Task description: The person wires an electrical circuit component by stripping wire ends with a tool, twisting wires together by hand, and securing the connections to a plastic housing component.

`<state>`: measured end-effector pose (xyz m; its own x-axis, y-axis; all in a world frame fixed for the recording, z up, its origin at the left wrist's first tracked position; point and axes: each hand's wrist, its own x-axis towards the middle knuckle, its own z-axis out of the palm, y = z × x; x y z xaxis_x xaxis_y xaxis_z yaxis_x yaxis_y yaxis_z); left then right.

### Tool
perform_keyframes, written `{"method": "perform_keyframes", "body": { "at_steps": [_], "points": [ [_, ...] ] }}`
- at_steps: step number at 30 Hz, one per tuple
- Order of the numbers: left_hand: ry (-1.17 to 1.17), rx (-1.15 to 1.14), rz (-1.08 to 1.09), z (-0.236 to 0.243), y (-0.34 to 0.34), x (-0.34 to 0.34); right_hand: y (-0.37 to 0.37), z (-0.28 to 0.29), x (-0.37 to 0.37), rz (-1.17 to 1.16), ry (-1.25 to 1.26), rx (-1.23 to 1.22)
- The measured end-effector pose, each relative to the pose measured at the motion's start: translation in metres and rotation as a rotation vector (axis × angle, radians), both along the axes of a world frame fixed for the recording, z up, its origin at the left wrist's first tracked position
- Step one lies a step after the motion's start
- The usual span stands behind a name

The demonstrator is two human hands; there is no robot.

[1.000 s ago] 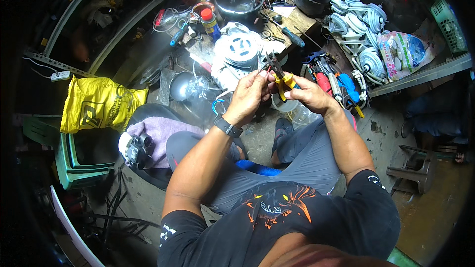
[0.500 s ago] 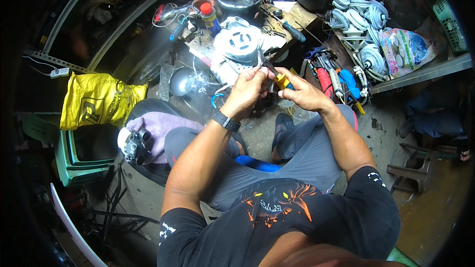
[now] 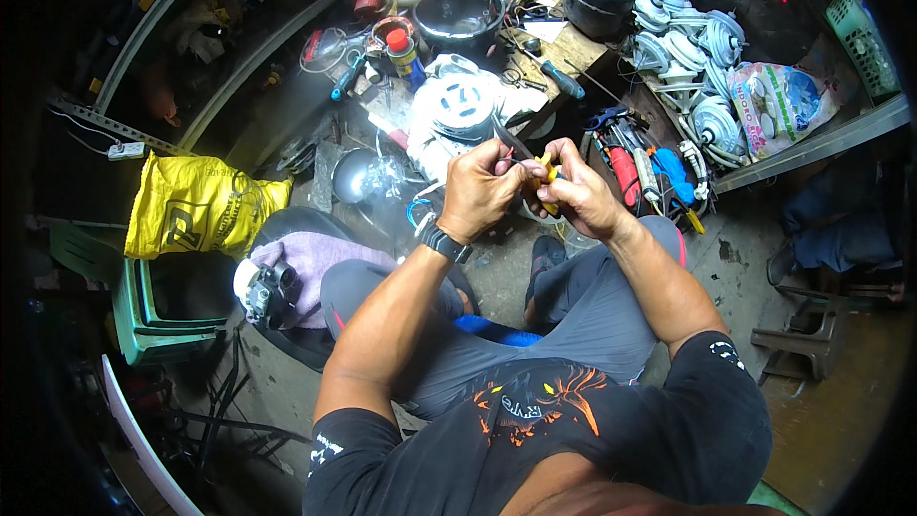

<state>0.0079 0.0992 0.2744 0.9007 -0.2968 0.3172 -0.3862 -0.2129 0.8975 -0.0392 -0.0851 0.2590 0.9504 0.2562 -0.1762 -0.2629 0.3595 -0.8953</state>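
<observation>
My left hand [image 3: 480, 193] is closed in a pinch, with a bit of thin red wire [image 3: 509, 151] showing at its fingertips. Close against it, my right hand [image 3: 586, 197] grips pliers with yellow handles [image 3: 548, 172]; their dark jaws point up and left past the left fingers. Fingers partly hide the jaws' contact with the wire. Just beyond both hands, a round white slotted housing [image 3: 462, 101] rests on a white cloth [image 3: 435, 67]. A shiny metal bowl-shaped piece [image 3: 351, 176] lies to the left of it.
Screwdrivers [image 3: 562, 81], a red-capped spray can [image 3: 405, 59] and a black basin [image 3: 460, 21] crowd the far bench. White motor parts [image 3: 712, 119] pile up at right, behind a holder of tools [image 3: 626, 172]. A yellow sack [image 3: 196, 205] stands left, near a stool draped with purple cloth [image 3: 325, 272].
My right hand has turned the pliers, so both yellow handles now show apart between its fingers. The left hand stays pinched beside them. The view has shifted slightly.
</observation>
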Motion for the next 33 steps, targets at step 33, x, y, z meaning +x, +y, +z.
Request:
{"method": "perform_keyframes", "body": {
  "at_steps": [33],
  "points": [
    [0.584, -0.373, -0.065, -0.034, 0.009, -0.001, -0.132, -0.071, 0.252, -0.14, -0.23, -1.832]
  ]
}}
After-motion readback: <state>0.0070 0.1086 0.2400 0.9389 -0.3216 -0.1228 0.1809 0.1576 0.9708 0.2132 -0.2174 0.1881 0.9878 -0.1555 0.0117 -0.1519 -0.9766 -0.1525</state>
